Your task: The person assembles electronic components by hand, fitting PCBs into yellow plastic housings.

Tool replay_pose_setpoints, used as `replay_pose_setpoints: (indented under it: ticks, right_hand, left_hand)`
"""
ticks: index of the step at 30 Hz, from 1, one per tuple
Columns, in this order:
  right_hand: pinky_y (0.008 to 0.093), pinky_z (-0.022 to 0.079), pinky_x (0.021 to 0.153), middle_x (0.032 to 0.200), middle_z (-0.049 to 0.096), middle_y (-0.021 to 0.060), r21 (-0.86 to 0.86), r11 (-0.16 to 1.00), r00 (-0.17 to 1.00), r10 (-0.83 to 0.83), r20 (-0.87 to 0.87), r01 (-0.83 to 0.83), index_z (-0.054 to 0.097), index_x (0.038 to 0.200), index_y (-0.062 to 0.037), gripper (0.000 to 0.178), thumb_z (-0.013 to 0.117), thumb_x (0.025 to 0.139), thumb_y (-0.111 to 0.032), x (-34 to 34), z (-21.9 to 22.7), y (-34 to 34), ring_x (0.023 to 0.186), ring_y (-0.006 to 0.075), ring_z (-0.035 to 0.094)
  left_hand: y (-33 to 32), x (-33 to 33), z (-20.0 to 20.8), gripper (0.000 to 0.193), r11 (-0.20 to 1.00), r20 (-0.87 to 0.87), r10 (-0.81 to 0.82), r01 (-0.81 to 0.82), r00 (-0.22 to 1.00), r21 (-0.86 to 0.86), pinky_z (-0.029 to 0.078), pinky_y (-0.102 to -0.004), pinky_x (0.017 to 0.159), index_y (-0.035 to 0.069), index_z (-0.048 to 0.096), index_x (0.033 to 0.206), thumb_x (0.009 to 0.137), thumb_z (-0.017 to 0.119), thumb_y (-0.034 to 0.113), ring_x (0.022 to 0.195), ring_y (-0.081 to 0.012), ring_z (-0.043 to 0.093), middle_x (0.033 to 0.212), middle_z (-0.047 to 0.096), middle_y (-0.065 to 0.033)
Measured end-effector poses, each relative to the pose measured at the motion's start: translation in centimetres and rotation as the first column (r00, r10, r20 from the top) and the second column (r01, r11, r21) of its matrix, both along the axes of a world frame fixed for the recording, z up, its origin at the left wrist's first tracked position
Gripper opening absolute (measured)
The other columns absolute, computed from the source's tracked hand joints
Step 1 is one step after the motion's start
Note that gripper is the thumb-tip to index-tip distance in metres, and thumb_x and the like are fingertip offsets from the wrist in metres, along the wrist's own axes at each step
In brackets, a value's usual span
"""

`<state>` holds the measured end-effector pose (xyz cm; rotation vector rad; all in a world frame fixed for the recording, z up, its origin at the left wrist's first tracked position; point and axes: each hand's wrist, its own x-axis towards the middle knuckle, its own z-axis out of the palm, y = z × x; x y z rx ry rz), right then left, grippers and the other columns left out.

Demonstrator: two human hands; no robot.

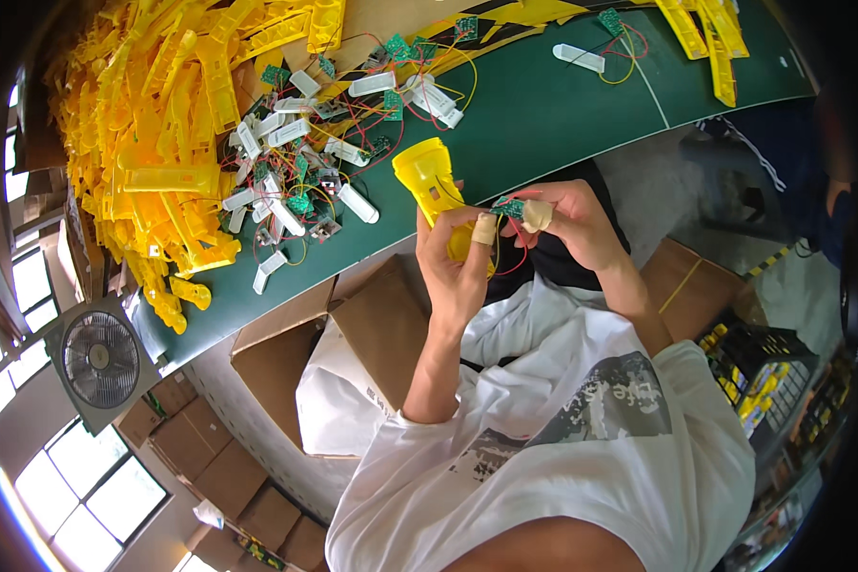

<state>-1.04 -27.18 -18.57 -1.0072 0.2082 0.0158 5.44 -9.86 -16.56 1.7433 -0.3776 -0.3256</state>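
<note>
My left hand (451,276) is closed around a yellow plastic shell (427,174), whose wide, flared end points away from me. Between the fingertips of my right hand (589,229) is a small green circuit board (508,207), held close beside the shell. Red and yellow wires hang from the board, and a dark wire lies over the shell. Beige tape wraps a finger or thumb on each hand. The lower part of the shell is partly hidden by my left fingers.
A big heap of yellow shells (153,124) covers the left of the green table (534,124). Beside it lie several white parts (288,132) wired to circuit boards. More yellow shells (717,48) lie at far right. An open cardboard box (381,315) stands below the table edge; a person's dark sleeve (791,153) is at right.
</note>
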Motion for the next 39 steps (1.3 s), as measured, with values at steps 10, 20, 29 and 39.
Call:
replay_pose_setpoints:
  ticks: [10, 20, 29, 39]
  right_hand:
    - [0.0258, 0.057, 0.077, 0.097, 0.073, 0.0104, -0.049, 0.995, 0.993, 0.078, -0.088, -0.083, 0.065, 0.118, 0.0048, 0.028, 0.068, 0.092, -0.006, 0.9, 1.0, 0.7, 0.087, 0.0123, 0.069]
    - [0.0266, 0.057, 0.080, 0.097, 0.072, 0.0102, -0.027, 0.997, 0.996, -0.077, 0.044, 0.078, 0.066, 0.104, 0.0055, 0.017, 0.070, 0.089, -0.001, 0.8, 0.2, 0.4, 0.088, 0.0128, 0.069]
    - [0.0263, 0.056, 0.077, 0.095, 0.071, 0.0108, 0.049, 0.995, 0.996, -0.085, 0.027, 0.084, 0.067, 0.103, 0.0071, 0.015, 0.068, 0.089, 0.004, 1.1, 1.3, 0.0, 0.085, 0.0133, 0.068]
    - [0.0255, 0.056, 0.081, 0.098, 0.072, 0.0114, -0.002, 0.998, 0.998, -0.067, -0.005, 0.067, 0.068, 0.105, 0.0074, 0.018, 0.069, 0.088, 0.003, 1.0, 0.2, 0.6, 0.090, 0.0134, 0.069]
  left_hand:
    - [-0.1, 0.1, 0.2, 0.013, 1.000, -0.035, 0.024, -0.023, 0.999, 0.021, 0.044, -0.0390, 0.097, 0.000, 0.061, 0.099, 0.091, 0.067, 0.007, 0.117, -0.0300, 0.057, 0.125, 0.056, -0.0219]
    - [-0.7, -1.0, 0.3, 0.012, 0.977, -0.337, 0.026, -0.096, 0.941, -0.193, 0.055, -0.0242, 0.057, 0.002, 0.052, 0.108, 0.100, 0.057, 0.009, 0.074, -0.0124, 0.064, 0.128, 0.055, -0.0173]
    - [-1.6, -0.7, 0.2, 0.079, 0.975, -0.025, -0.076, 0.069, 0.997, -0.210, 0.053, -0.0272, 0.060, 0.015, 0.005, 0.156, 0.097, 0.058, 0.013, 0.076, -0.0146, 0.061, 0.119, 0.054, -0.0183]
    - [-0.9, -2.1, 2.6, 0.071, 0.996, -0.238, -0.076, 0.061, 0.968, -0.069, 0.046, -0.0213, 0.059, 0.001, 0.017, 0.152, 0.097, 0.061, 0.013, 0.069, -0.0076, 0.055, 0.108, 0.060, -0.0092]
